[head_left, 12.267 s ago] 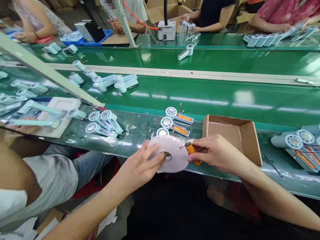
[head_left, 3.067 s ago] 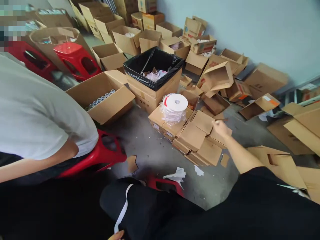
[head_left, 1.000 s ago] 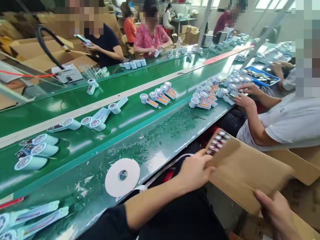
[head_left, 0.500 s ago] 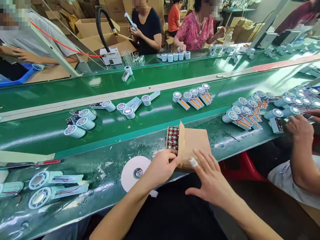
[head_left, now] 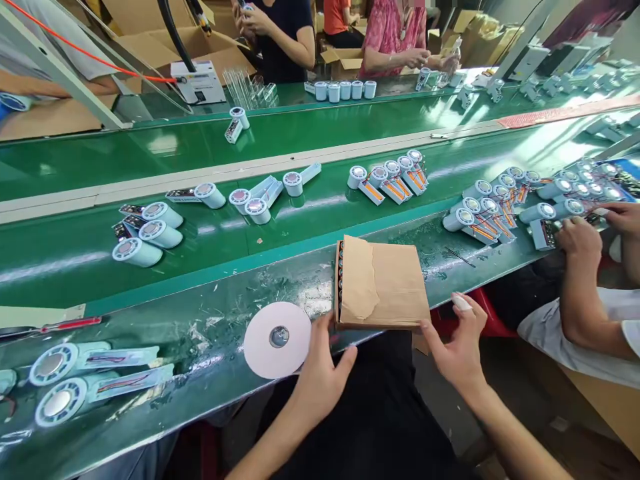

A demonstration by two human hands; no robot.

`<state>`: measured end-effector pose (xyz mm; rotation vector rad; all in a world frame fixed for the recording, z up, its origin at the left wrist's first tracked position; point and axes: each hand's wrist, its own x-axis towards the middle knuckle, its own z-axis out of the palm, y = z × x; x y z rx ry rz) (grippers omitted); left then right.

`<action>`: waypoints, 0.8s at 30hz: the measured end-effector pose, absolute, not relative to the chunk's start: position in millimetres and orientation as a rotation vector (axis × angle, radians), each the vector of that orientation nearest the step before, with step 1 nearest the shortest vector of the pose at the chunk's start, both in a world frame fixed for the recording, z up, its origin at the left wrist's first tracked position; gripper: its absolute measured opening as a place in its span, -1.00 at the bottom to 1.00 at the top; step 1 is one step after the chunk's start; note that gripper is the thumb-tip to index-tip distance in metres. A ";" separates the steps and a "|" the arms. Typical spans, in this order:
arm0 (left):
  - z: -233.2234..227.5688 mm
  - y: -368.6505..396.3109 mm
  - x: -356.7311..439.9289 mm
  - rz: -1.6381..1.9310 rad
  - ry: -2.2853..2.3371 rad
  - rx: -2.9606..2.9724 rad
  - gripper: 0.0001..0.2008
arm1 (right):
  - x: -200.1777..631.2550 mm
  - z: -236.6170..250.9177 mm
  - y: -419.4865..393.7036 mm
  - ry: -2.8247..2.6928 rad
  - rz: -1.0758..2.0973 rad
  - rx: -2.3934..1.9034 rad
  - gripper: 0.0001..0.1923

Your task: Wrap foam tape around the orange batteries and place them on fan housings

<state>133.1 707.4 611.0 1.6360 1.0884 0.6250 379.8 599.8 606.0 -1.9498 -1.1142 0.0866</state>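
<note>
Green and scuffed, the tabletop (head_left: 150,373) ran across the whole view, with a green conveyor belt (head_left: 75,253) behind it and a second belt further back. At the far left, near the front edge, two pale fan units (head_left: 90,380) lay flat, side by side. Up on the belt a cluster of three more pale units (head_left: 145,233) sat together. Further along, a flat white tape roll (head_left: 278,339) lay on the tabletop near its front edge. The left hand (head_left: 323,373) hovered just right of that roll, fingers spread and holding nothing, its thumb close to the near left corner of the cardboard box (head_left: 383,283). That box sat closed on the tabletop, its torn flap folded over the top, with a row of batteries (head_left: 340,280) showing along its open left side. The right hand (head_left: 457,347) was at the box's near right corner, fingers loosely open and empty, one fingertip wrapped in white tape; whether it touched the cardboard cannot be told. Beyond the box, on the belt, a row of units with orange cells (head_left: 390,180) lay together. At the far right a co-worker's hands (head_left: 580,237) rested among another pile of units (head_left: 500,207).
</note>
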 end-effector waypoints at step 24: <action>645.5 892.7 266.0 0.790 0.980 2.143 -0.37 | 542.2 799.4 825.8 -1.279 0.011 -1.936 -0.84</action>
